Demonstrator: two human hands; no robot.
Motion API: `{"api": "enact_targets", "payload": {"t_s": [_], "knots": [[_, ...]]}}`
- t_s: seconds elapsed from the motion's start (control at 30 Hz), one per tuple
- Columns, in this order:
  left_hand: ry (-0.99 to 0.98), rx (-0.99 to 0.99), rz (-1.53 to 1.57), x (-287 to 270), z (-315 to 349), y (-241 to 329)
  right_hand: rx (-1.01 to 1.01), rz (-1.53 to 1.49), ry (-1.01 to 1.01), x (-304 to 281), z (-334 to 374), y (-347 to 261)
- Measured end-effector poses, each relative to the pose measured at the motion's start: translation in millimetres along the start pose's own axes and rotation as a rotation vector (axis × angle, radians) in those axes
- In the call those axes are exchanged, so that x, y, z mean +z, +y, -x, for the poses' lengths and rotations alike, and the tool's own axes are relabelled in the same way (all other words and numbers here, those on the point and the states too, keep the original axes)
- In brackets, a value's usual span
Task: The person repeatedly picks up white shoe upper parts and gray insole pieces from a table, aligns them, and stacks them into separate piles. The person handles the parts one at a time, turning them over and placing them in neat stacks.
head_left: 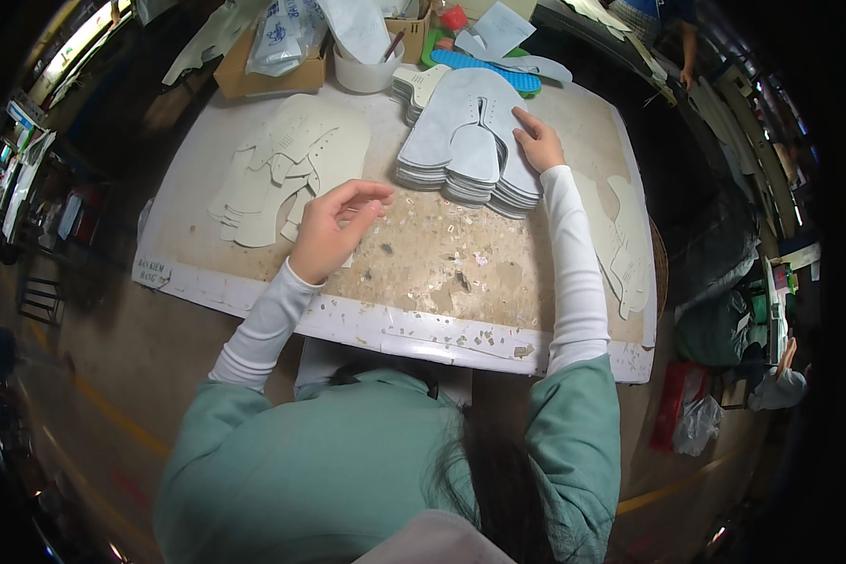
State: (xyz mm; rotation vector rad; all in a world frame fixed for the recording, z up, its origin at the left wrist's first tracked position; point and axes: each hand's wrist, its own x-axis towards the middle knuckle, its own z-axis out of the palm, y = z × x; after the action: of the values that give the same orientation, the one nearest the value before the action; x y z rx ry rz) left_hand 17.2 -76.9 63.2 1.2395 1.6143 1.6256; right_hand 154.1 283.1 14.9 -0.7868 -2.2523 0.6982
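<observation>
My right hand [540, 144] rests on the right edge of a thick stack of light grey-blue shoe-upper pieces [440, 122]. Its index finger is stretched along the top layer, and nothing is held in it. My left hand [333, 227] hovers over the board left of the stack, fingers half bent and thumb apart, with nothing seen in its grasp. Close to it on the left lies a loose, overlapping pile of cream shoe-upper pieces [334, 132]. Behind the stack, a smaller pile of cream pieces [420, 86] is partly covered.
The worn board on the table [423, 273] is strewn with tiny scraps. More cream pieces [627, 246] lie along its right side. At the back stand a cardboard box [273, 73], a white tub [367, 73] and a green tray with a blue insert [498, 70].
</observation>
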Motion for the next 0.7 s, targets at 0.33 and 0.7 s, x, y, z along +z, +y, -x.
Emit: {"api": "enact_targets", "payload": {"t_s": [0.33, 0.7], "knots": [[0.239, 0.13, -0.562, -77.5, -60.0, -42.7, -0.49, 0.254, -0.098, 1.6, 77.6, -94.6], [0.073, -0.199, -0.97, -166.9, -136.9, -92.2, -0.519, 0.264, 0.104, 15.7, 107.3, -109.8]]}}
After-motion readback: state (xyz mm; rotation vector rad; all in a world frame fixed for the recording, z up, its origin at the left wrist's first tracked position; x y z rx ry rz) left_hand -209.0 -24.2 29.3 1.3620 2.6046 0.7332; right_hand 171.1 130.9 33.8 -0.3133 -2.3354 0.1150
